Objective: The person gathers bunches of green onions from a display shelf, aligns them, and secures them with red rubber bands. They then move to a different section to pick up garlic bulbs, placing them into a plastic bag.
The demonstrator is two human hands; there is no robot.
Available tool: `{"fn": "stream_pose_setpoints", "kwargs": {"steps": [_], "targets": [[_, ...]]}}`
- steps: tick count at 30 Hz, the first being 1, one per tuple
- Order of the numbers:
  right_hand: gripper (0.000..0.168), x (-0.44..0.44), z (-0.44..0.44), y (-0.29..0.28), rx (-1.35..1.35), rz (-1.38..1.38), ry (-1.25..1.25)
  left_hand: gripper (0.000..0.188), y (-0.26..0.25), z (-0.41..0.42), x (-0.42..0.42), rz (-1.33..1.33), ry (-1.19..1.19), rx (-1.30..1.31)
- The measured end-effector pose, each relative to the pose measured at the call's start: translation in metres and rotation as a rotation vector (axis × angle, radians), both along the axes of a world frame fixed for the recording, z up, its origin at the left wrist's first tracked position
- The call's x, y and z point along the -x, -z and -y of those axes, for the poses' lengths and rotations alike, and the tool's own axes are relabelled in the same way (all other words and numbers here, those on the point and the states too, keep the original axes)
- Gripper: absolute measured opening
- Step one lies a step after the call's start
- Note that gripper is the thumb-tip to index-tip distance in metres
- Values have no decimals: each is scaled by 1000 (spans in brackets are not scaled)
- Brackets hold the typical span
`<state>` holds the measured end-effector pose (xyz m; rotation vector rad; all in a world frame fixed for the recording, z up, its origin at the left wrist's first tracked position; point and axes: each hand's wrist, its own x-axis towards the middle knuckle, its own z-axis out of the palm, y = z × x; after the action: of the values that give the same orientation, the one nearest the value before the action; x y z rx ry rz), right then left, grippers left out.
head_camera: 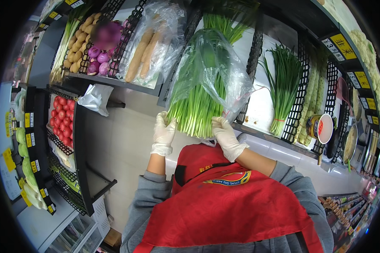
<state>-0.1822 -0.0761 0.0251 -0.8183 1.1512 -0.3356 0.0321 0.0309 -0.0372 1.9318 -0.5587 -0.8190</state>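
Note:
A large bunch of garlic chives [194,117] lies on the shelf before me, pale cut ends towards me and overhanging the front edge. A clear plastic bag [218,76] is draped around it, loose and crumpled on the right. My left hand [164,133], in a white disposable glove, grips the bunch and bag at the lower left corner. The gloved right hand [228,137] has its fingers closed on the lower right edge, beside a strand of red tie. Its fingertips are partly hidden. Another chive bunch [283,88], bound with a red band, rests in the compartment to the right.
Black mesh dividers [299,95] separate the compartments. Leftward are bagged long roots [142,53], red onions [98,60] and potatoes [79,41]. Tomatoes [62,115] fill a side rack. A paper tub [321,128] stands at right, near the shelf's front edge.

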Motion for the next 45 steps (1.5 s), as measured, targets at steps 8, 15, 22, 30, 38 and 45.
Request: {"fn": "stream_pose_setpoints", "kwargs": {"steps": [8, 15, 22, 30, 38, 45], "targets": [[36, -6, -1, 0, 36, 134, -23, 64, 7, 0, -11, 5, 107, -94], [28, -12, -7, 28, 60, 179, -127, 76, 30, 12, -19, -147, 224, -238], [24, -23, 6, 19, -11, 134, -158, 60, -3, 22, -31, -441, 220, -235], [30, -29, 15, 25, -155, -17, -175, 75, -21, 27, -9, -630, 75, -162], [43, -33, 21, 5, -262, -54, -155, 85, -7, 36, -29, -672, 368, -281], [56, -34, 25, 21, -343, 18, -190, 98, -29, 49, 13, -623, 327, -142]]}}
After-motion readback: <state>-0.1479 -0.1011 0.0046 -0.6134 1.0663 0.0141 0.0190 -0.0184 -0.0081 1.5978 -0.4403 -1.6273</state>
